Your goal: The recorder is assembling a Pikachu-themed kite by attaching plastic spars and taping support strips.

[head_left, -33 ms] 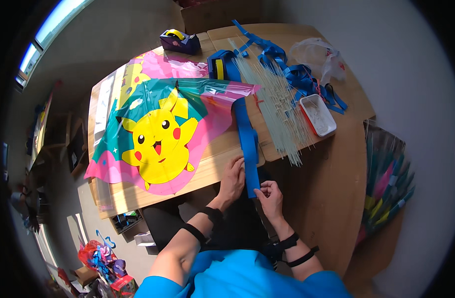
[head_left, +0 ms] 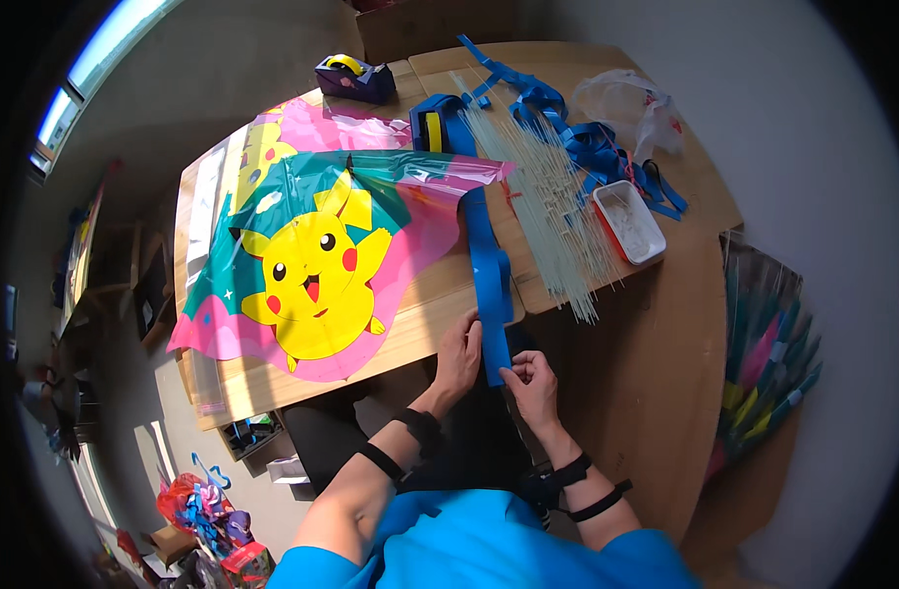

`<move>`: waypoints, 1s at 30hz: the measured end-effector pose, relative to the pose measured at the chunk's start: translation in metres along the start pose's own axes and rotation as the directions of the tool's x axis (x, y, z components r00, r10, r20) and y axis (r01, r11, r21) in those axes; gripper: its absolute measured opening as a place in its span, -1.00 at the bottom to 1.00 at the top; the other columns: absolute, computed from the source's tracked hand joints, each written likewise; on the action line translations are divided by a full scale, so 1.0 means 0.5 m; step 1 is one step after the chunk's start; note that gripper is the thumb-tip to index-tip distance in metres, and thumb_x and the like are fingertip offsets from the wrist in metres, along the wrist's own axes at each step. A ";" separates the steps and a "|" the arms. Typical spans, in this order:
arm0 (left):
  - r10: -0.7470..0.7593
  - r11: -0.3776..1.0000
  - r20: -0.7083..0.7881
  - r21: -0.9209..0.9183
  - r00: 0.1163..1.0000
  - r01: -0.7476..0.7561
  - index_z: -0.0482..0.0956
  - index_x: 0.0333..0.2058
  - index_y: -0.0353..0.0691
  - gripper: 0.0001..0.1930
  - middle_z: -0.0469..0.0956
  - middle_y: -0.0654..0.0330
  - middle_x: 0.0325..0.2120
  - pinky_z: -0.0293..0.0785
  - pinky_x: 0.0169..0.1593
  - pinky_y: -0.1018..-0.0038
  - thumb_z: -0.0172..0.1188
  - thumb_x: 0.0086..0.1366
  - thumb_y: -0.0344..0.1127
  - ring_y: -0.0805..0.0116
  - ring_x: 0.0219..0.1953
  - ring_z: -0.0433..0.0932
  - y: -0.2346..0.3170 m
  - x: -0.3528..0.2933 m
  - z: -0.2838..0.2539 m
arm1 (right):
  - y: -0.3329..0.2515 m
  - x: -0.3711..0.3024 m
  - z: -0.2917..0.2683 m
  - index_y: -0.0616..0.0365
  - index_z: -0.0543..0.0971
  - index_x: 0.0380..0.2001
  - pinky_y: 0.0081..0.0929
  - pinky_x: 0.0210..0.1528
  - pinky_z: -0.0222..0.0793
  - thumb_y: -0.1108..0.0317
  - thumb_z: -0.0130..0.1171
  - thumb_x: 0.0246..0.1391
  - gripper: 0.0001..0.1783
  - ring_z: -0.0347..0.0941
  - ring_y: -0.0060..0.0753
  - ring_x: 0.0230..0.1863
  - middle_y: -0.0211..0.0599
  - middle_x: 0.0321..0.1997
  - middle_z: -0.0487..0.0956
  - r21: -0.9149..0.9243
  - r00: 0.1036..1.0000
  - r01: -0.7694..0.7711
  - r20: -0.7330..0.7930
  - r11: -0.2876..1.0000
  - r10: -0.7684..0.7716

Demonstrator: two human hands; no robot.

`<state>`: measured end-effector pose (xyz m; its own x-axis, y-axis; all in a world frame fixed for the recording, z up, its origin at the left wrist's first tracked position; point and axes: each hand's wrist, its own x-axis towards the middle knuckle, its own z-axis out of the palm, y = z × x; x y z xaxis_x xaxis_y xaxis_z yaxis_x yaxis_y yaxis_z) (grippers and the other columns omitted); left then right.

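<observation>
A long flat blue fabric strip (head_left: 487, 280) runs from the table down over its near edge towards me. With thumb and fingers my right hand (head_left: 533, 383) pinches the strip close to its lower end. Higher up, my left hand (head_left: 457, 351) is bent round the strip's left edge, and its fingertips are partly hidden. Left of the strip, a thin plastic kite sheet (head_left: 317, 275) in teal and pink, printed with a yellow cartoon creature, lies spread on the wooden table (head_left: 420, 329). Its right corner passes over the strip.
Thin pale sticks (head_left: 543, 206) lie bundled right of the strip, beside a white-lined red box (head_left: 631, 224). Tangled blue strips (head_left: 592, 147) and a clear plastic bag (head_left: 634, 106) lie farther back. Tape dispensers (head_left: 356, 80) stand at the rear. Wrapped colourful goods (head_left: 764, 353) lean at right.
Both hands and the strip's lower end have shifted very slightly. The hold on the strip looks the same.
</observation>
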<state>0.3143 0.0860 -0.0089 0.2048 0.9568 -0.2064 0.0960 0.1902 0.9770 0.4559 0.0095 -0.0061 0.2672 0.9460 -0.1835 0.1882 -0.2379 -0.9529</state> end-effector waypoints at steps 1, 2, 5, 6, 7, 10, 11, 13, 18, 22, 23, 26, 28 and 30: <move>-0.189 0.941 -0.047 -0.294 0.981 0.167 0.47 0.01 -0.32 -0.66 0.60 0.12 -0.26 0.49 -0.21 0.48 -0.02 0.42 -0.20 0.45 -0.28 0.54 -0.009 -0.003 0.006 | -0.006 0.002 0.010 0.25 0.45 -0.29 -0.61 -0.37 0.45 0.47 0.34 -0.03 -0.72 0.52 -0.60 -0.46 -0.29 -0.50 0.59 -0.018 0.999 0.017 0.044 1.000 -0.017; -0.241 0.922 0.018 -0.307 0.970 0.235 0.49 -0.02 -0.33 -0.67 0.61 0.14 -0.27 0.49 -0.21 0.49 0.00 0.42 -0.21 0.47 -0.29 0.54 -0.021 -0.018 0.002 | -0.011 -0.002 0.018 0.26 0.45 -0.30 -0.61 -0.36 0.45 0.47 0.34 -0.04 -0.72 0.52 -0.60 -0.45 -0.30 -0.50 0.59 -0.035 0.996 0.036 0.089 0.999 -0.032; -0.334 0.894 0.092 -0.284 0.938 0.346 0.55 -0.13 -0.34 -0.70 0.63 0.18 -0.36 0.49 -0.27 0.53 0.05 0.39 -0.19 0.50 -0.36 0.54 -0.041 -0.025 -0.015 | -0.051 0.003 0.022 0.26 0.49 -0.33 -0.59 -0.39 0.42 0.41 0.31 0.01 -0.78 0.51 -0.59 -0.46 -0.31 -0.51 0.57 -0.068 0.972 0.008 0.235 0.998 0.008; -0.346 0.900 0.081 -0.251 0.935 0.355 0.56 -0.14 -0.34 -0.70 0.64 0.18 -0.37 0.49 -0.27 0.53 0.05 0.39 -0.19 0.50 -0.37 0.54 -0.035 -0.025 -0.014 | -0.058 0.024 0.013 0.26 0.51 -0.34 -0.56 -0.40 0.41 0.38 0.29 0.04 -0.80 0.52 -0.55 -0.46 -0.30 -0.51 0.57 -0.148 0.990 0.071 0.134 0.986 -0.051; -0.361 0.905 0.066 -0.215 0.930 0.366 0.57 -0.15 -0.34 -0.70 0.64 0.18 -0.38 0.49 -0.28 0.53 0.05 0.39 -0.19 0.51 -0.38 0.55 -0.026 -0.027 -0.019 | -0.068 0.056 0.005 0.25 0.52 -0.35 -0.53 -0.40 0.41 0.35 0.27 0.06 -0.81 0.52 -0.51 -0.47 -0.28 -0.51 0.57 -0.228 0.992 0.122 0.040 0.966 -0.116; -0.374 0.921 0.129 -0.059 0.918 0.384 0.57 -0.17 -0.35 -0.70 0.66 0.15 -0.39 0.50 -0.30 0.53 0.05 0.39 -0.20 0.51 -0.40 0.55 -0.008 -0.028 -0.039 | -0.105 0.190 0.001 0.24 0.56 -0.38 -0.40 -0.39 0.40 0.31 0.16 0.14 -0.81 0.54 -0.29 -0.47 -0.19 -0.48 0.58 -0.342 0.925 0.299 -0.125 0.891 -0.359; -0.376 0.925 0.169 0.002 0.911 0.381 0.57 -0.18 -0.36 -0.69 0.66 0.14 -0.38 0.50 -0.30 0.53 0.04 0.39 -0.20 0.52 -0.40 0.56 -0.005 -0.025 -0.044 | -0.113 0.239 0.010 0.26 0.57 -0.36 -0.40 -0.38 0.41 0.32 0.17 0.12 -0.81 0.54 -0.32 -0.48 -0.18 -0.50 0.58 -0.348 0.918 0.331 -0.095 0.877 -0.384; -0.367 0.911 0.223 -0.111 0.903 0.397 0.58 -0.21 -0.38 -0.69 0.66 0.14 -0.37 0.50 -0.30 0.54 0.03 0.40 -0.20 0.52 -0.40 0.56 -0.001 -0.026 -0.040 | -0.117 0.321 0.030 0.29 0.57 -0.33 -0.38 -0.36 0.44 0.33 0.19 0.09 -0.79 0.55 -0.30 -0.46 -0.14 -0.50 0.60 -0.386 0.912 0.367 -0.032 0.846 -0.410; -0.421 0.878 0.242 -0.136 0.874 0.460 0.60 -0.25 -0.36 -0.69 0.64 0.20 -0.43 0.50 -0.30 0.56 0.08 0.39 -0.17 0.53 -0.41 0.57 0.043 -0.041 -0.042 | -0.103 0.353 0.099 0.25 0.58 -0.35 -0.19 -0.20 0.45 0.27 0.25 0.00 -0.75 0.58 0.02 -0.29 -0.03 -0.41 0.61 -0.469 0.959 0.282 0.148 0.837 -0.241; -0.453 0.647 0.350 -0.505 0.820 0.572 0.52 -0.14 -0.40 -0.67 0.62 0.09 -0.31 0.56 -0.13 0.48 0.07 0.39 -0.18 0.34 -0.27 0.63 0.013 -0.051 -0.058 | -0.046 0.367 0.119 0.28 0.56 -0.41 -0.21 -0.23 0.44 0.26 0.24 0.01 -0.74 0.56 0.01 -0.33 -0.02 -0.43 0.60 -0.405 0.975 0.215 0.148 0.888 -0.168; -0.460 0.609 0.382 -0.521 0.801 0.598 0.50 -0.12 -0.42 -0.66 0.61 0.06 -0.27 0.56 -0.09 0.45 0.05 0.39 -0.19 0.29 -0.22 0.63 0.019 -0.054 -0.058 | -0.034 0.379 0.112 0.29 0.55 -0.41 -0.21 -0.23 0.43 0.25 0.23 0.03 -0.74 0.54 -0.01 -0.35 -0.02 -0.42 0.59 -0.376 0.979 0.199 0.123 0.905 -0.164; -0.440 0.523 0.472 -0.557 0.764 0.645 0.39 0.01 -0.39 -0.66 0.57 0.02 -0.13 0.51 0.07 0.34 0.01 0.41 -0.24 0.21 -0.08 0.59 0.046 -0.082 -0.073 | -0.012 0.375 0.111 0.28 0.54 -0.38 -0.24 -0.23 0.43 0.26 0.21 0.05 -0.74 0.54 -0.06 -0.35 -0.05 -0.41 0.59 -0.341 0.970 0.240 0.131 0.909 -0.207; -0.405 0.458 0.491 -0.621 0.772 0.635 0.35 0.05 -0.38 -0.63 0.55 0.02 -0.07 0.49 0.11 0.31 -0.01 0.42 -0.23 0.22 -0.07 0.59 0.052 -0.095 -0.081 | -0.012 0.379 0.107 0.28 0.54 -0.37 -0.27 -0.23 0.43 0.26 0.21 0.05 -0.74 0.54 -0.11 -0.36 -0.08 -0.40 0.60 -0.294 0.963 0.257 0.153 0.920 -0.220; -0.400 0.476 0.488 -0.613 0.776 0.631 0.36 0.06 -0.37 -0.60 0.55 0.01 -0.06 0.47 0.13 0.30 0.03 0.40 -0.19 0.23 -0.05 0.58 0.059 -0.099 -0.084 | -0.012 0.374 0.101 0.27 0.54 -0.35 -0.30 -0.23 0.44 0.24 0.21 0.06 -0.73 0.54 -0.17 -0.35 -0.12 -0.40 0.60 -0.306 0.951 0.300 0.169 0.904 -0.259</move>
<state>0.2662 0.0535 0.0323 0.5962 0.5587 -0.5765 -0.4217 0.8290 0.3673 0.4570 0.1990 -0.0468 0.0455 0.9985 0.0311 0.5390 0.0016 -0.8423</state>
